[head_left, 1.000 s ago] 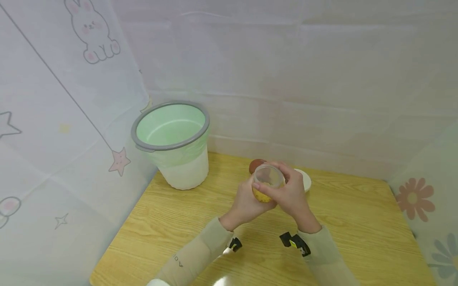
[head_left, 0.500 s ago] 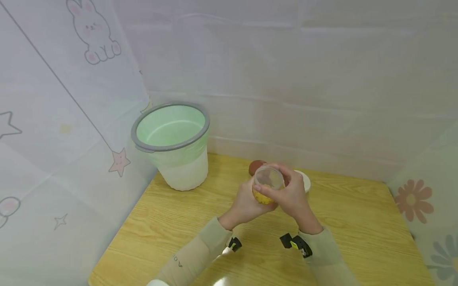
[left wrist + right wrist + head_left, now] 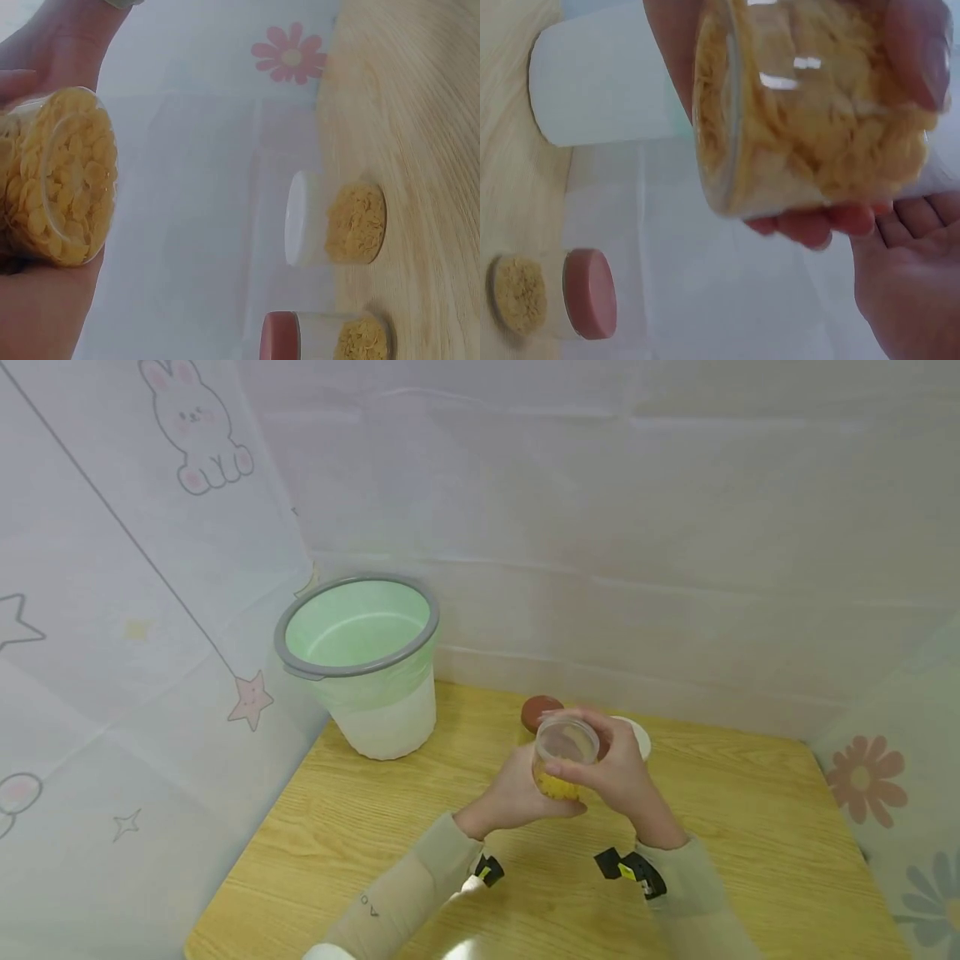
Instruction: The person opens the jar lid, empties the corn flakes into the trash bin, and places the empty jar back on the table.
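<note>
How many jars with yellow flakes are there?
3. One jar is held by the left hand and right hand; a red-lidded jar and a white-lidded jar stand on the table beyond. Another could hide behind the bucket.

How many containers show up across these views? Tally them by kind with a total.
Jars: 3 (held jar, red-lidded jar, white-lidded jar)
Buckets: 1 (green-and-white bucket)
Total: 4
</note>
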Available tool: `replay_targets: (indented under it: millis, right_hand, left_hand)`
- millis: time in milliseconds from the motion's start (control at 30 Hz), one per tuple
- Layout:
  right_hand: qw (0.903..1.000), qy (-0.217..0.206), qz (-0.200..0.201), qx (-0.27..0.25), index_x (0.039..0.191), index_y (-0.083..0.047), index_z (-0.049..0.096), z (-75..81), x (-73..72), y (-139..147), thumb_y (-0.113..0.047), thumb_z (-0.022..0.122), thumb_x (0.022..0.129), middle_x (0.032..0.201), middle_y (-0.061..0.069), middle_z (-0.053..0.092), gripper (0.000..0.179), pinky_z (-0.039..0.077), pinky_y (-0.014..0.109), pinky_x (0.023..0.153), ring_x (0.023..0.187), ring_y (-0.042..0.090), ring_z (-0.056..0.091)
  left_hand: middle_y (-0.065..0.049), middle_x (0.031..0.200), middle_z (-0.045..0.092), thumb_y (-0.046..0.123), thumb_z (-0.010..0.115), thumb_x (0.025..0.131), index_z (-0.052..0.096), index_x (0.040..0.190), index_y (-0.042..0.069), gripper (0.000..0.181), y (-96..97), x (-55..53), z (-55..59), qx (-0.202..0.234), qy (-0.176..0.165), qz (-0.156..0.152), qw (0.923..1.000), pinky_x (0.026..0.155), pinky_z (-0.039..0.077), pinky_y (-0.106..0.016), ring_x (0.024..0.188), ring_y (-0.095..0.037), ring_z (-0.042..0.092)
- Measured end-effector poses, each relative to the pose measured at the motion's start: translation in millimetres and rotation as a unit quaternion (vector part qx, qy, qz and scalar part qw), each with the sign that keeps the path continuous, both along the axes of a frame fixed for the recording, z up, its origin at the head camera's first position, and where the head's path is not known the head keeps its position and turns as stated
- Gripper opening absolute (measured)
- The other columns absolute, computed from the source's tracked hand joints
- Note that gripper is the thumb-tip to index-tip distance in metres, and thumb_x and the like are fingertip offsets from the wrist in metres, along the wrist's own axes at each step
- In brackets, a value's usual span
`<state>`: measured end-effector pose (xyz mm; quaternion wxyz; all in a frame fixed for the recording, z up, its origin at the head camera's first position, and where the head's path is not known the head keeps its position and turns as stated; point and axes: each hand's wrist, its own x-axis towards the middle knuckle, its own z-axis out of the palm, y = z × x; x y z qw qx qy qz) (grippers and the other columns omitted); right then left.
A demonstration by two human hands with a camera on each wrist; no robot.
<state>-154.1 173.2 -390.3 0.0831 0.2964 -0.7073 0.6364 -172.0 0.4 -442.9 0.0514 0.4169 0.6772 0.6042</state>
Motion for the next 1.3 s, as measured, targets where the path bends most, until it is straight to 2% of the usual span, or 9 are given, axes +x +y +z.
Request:
replay_targets:
  millis: [167, 367, 533, 667, 800, 967, 1067, 1200, 1300]
  right_hand:
    - [0.9991, 0.012, 0.039, -0.009, 0.128, 0.010, 0.061, -0.1, -4.7, 7.9, 0.006, 0.083, 0.079, 0.129, 0.013, 0.066, 0.054, 0.051, 0.035, 0.097, 0.118, 0.027, 0.061]
    - [0.9984, 0.032, 0.033, -0.032, 0.125, 0.016, 0.056, -1.8, -7.3, 24.5, 0.008, 0.082, 0.080, 0.125, 0.013, 0.065, 0.053, 0.039, 0.037, 0.110, 0.123, 0.026, 0.057]
    - [0.9982, 0.047, 0.033, -0.020, 0.122, 0.016, 0.059, -1.4, -5.7, 23.9, 0.008, 0.077, 0.084, 0.121, 0.027, 0.063, 0.042, 0.040, 0.038, 0.110, 0.120, 0.030, 0.059]
    - [0.9988, 0.050, 0.003, 0.002, 0.126, 0.011, 0.060, -1.2, -0.9, 17.0, 0.009, 0.073, 0.087, 0.124, 0.022, 0.064, 0.041, 0.039, 0.036, 0.111, 0.122, 0.032, 0.057]
    - [0.9988, 0.038, -0.008, 0.028, 0.132, 0.001, 0.060, -2.1, 2.2, 7.4, 0.009, 0.076, 0.084, 0.131, 0.016, 0.062, 0.051, 0.039, 0.037, 0.109, 0.126, 0.031, 0.054]
    - [0.9993, 0.022, -0.006, 0.030, 0.128, -0.006, 0.063, 0.5, 4.0, -6.0, 0.008, 0.082, 0.078, 0.136, 0.009, 0.062, 0.055, 0.046, 0.039, 0.102, 0.127, 0.032, 0.055]
    - [0.9994, 0.017, -0.015, 0.027, 0.125, -0.007, 0.065, 2.6, 5.1, -8.6, 0.007, 0.084, 0.077, 0.135, 0.009, 0.063, 0.054, 0.046, 0.040, 0.102, 0.127, 0.031, 0.055]
    - [0.9990, 0.016, -0.022, 0.035, 0.127, -0.007, 0.065, 3.9, 6.6, -7.6, 0.005, 0.085, 0.077, 0.134, 0.014, 0.062, 0.055, 0.046, 0.040, 0.101, 0.126, 0.031, 0.055]
    - [0.9987, 0.024, -0.020, 0.040, 0.130, -0.004, 0.063, 3.6, 6.0, -3.9, 0.004, 0.084, 0.077, 0.134, 0.018, 0.062, 0.058, 0.047, 0.037, 0.100, 0.125, 0.029, 0.056]
  left_hand:
    - [-0.004, 0.117, 0.063, 0.000, 0.084, 0.077, 0.054, 0.131, 0.007, 0.062, -1.7, 1.6, 2.5, 0.010, -0.021, -0.008, 0.9997, 0.084, 0.057, -0.032, 0.098, -0.012, 0.063]
    - [-0.004, 0.117, 0.063, 0.001, 0.083, 0.078, 0.054, 0.132, 0.011, 0.062, -6.0, 0.4, 3.5, 0.031, -0.036, 0.006, 0.9989, 0.088, 0.055, -0.035, 0.101, -0.015, 0.062]
    - [-0.011, 0.115, 0.064, 0.003, 0.083, 0.078, 0.055, 0.131, 0.013, 0.060, -7.8, -2.3, 0.7, 0.027, -0.032, 0.017, 0.9990, 0.086, 0.055, -0.035, 0.098, -0.015, 0.063]
    - [-0.009, 0.113, 0.065, 0.004, 0.084, 0.078, 0.056, 0.130, 0.012, 0.060, -7.5, -5.0, -2.3, 0.029, -0.034, 0.031, 0.9985, 0.083, 0.056, -0.035, 0.095, -0.015, 0.063]
    - [0.001, 0.115, 0.066, 0.005, 0.086, 0.077, 0.058, 0.129, 0.013, 0.060, -5.5, -5.9, -3.7, 0.013, -0.004, 0.046, 0.9989, 0.084, 0.056, -0.033, 0.099, -0.013, 0.064]
    - [0.000, 0.127, 0.064, 0.008, 0.088, 0.077, 0.057, 0.134, 0.012, 0.066, 1.0, -3.6, -3.4, -0.017, 0.055, 0.046, 0.9973, 0.096, 0.050, -0.030, 0.115, -0.010, 0.059]
    - [-0.002, 0.129, 0.063, 0.006, 0.088, 0.076, 0.055, 0.136, 0.011, 0.069, 2.9, -2.1, -2.2, -0.012, 0.054, 0.042, 0.9976, 0.099, 0.049, -0.031, 0.117, -0.011, 0.058]
    - [0.000, 0.127, 0.064, 0.006, 0.088, 0.076, 0.056, 0.135, 0.011, 0.067, 3.3, -1.4, -1.9, -0.017, 0.066, 0.049, 0.9965, 0.097, 0.049, -0.029, 0.116, -0.010, 0.059]
    - [-0.001, 0.125, 0.064, 0.005, 0.087, 0.077, 0.056, 0.134, 0.010, 0.065, 2.8, -1.4, -2.5, -0.013, 0.058, 0.044, 0.9973, 0.093, 0.052, -0.030, 0.112, -0.010, 0.061]
